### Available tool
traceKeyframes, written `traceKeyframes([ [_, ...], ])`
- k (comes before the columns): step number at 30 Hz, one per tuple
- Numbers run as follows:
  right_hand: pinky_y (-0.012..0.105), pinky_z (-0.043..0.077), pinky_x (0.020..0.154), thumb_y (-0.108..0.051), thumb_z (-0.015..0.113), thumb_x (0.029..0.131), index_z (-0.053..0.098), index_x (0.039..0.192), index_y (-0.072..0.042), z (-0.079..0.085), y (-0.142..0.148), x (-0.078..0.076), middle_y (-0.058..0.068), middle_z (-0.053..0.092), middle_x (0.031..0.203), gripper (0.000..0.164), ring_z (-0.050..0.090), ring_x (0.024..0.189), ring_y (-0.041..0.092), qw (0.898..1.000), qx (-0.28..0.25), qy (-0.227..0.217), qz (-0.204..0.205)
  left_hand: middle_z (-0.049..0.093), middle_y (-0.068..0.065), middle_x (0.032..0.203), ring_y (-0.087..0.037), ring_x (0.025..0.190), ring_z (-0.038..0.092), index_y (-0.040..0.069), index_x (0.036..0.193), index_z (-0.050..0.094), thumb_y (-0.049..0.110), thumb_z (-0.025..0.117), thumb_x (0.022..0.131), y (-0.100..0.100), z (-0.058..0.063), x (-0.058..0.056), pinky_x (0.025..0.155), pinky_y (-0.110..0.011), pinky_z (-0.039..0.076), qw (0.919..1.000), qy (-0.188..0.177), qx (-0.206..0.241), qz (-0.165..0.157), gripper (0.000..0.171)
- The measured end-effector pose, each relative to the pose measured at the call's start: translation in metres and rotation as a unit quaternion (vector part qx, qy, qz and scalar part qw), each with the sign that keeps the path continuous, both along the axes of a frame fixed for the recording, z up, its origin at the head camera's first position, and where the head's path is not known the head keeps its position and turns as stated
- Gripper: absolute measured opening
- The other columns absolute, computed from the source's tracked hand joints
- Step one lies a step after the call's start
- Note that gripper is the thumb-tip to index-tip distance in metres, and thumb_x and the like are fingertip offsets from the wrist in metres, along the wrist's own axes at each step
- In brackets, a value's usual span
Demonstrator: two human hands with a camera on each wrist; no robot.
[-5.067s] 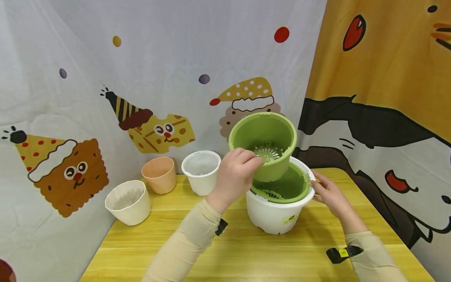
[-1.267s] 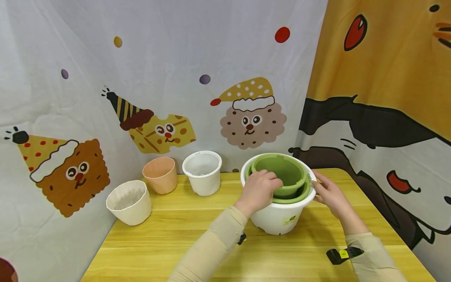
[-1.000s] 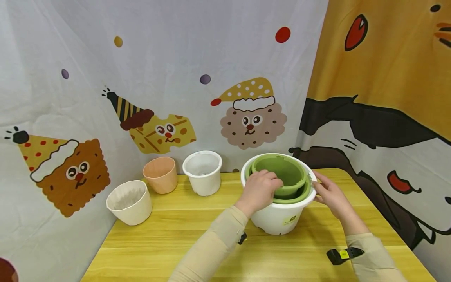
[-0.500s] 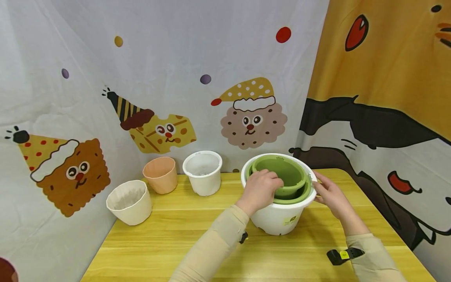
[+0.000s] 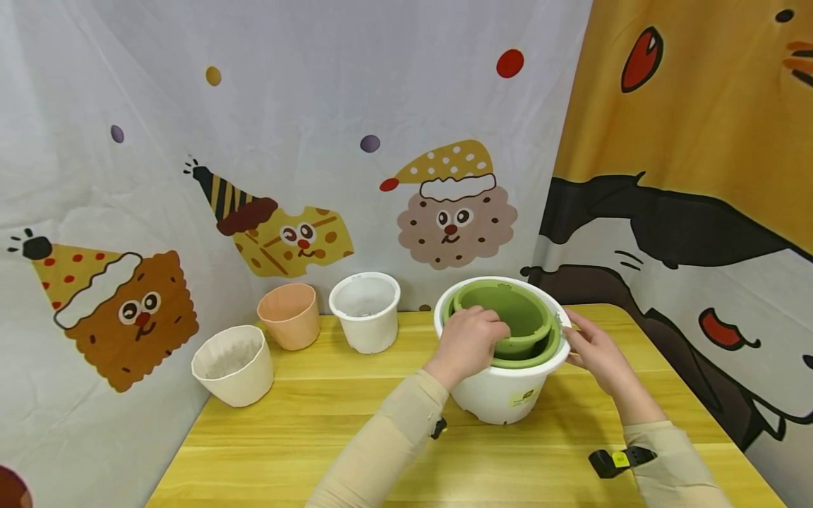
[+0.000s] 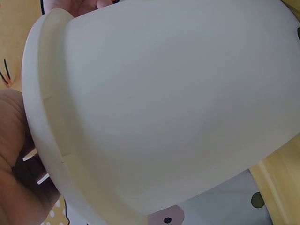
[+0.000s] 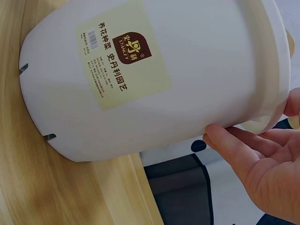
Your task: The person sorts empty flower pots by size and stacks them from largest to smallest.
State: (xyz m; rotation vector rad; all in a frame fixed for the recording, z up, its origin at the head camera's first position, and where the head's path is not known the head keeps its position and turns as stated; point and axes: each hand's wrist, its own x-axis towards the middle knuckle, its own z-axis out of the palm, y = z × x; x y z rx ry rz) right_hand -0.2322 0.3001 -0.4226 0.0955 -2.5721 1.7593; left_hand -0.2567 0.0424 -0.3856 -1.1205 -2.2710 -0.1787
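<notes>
A large white flower pot (image 5: 492,395) stands upright on the table, with a label (image 7: 124,54) on its wall. Nested inside it is a green flower pot (image 5: 540,358), and a smaller green flower pot (image 5: 517,310) sits tilted within that one. My left hand (image 5: 468,342) pinches the near left rim of the smaller green pot; its fingertips are partly hidden. At the white pot's right side, my right hand (image 5: 597,349) holds the rim, its thumb at the lip and fingertips (image 7: 216,133) against the outer wall. The pots' bottoms are hidden.
Left of the nested pots, a small white pot (image 5: 368,331), a peach pot (image 5: 293,328) and a cream pot (image 5: 238,381) stand along the back and left edges of the wooden table (image 5: 317,437). A printed curtain (image 5: 305,85) hangs close behind.
Since about five seconds ago, my left hand has lowered the smaller green flower pot into the larger green one. During the last second nothing has visibly moved; my right hand stayed at the white pot.
</notes>
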Motion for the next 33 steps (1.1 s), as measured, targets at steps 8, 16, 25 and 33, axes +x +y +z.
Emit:
traceKeyframes([
  [8,0.024,0.055,0.082,-0.030,0.039,0.107,0.020,0.156,0.000,0.0010,-0.0008,0.0009,0.035,0.040,0.141,0.060,0.058,0.094,-0.001,1.000,-0.001,0.000,0.002,0.066,0.011,0.082,-0.009,0.071,0.056,0.026,0.090,0.078,0.001,0.067,0.080,-0.0013,0.0033,0.0019,0.065,-0.020,0.045,0.9999,-0.007,-0.013,0.002,0.029],
  [16,0.024,0.055,0.081,-0.030,0.039,0.107,0.020,0.156,0.000,0.0006,-0.0003,0.0011,0.035,0.040,0.141,0.061,0.058,0.094,-0.001,1.000,-0.001,0.005,0.001,0.066,0.012,0.081,-0.009,0.069,0.054,0.027,0.092,0.078,0.002,0.069,0.079,-0.0028,0.0068,0.0027,0.059,-0.019,0.042,0.9991,-0.017,-0.037,0.005,0.029],
  [25,0.023,0.055,0.081,-0.031,0.040,0.107,0.020,0.156,0.001,0.0005,-0.0005,0.0015,0.035,0.040,0.141,0.061,0.056,0.093,-0.003,1.000,0.002,0.003,-0.002,0.067,0.012,0.082,-0.009,0.069,0.055,0.027,0.094,0.078,0.000,0.067,0.079,-0.0041,0.0044,0.0027,0.058,-0.019,0.041,0.9997,-0.009,-0.021,-0.004,0.033],
  [33,0.023,0.055,0.081,-0.031,0.039,0.107,0.020,0.156,0.000,0.0024,-0.0010,0.0015,0.035,0.039,0.142,0.061,0.057,0.094,-0.001,1.000,0.006,0.003,-0.002,0.067,0.012,0.083,-0.008,0.069,0.055,0.027,0.094,0.078,-0.001,0.066,0.077,-0.0060,0.0043,0.0039,0.057,-0.019,0.040,0.9998,-0.008,-0.014,-0.010,0.034],
])
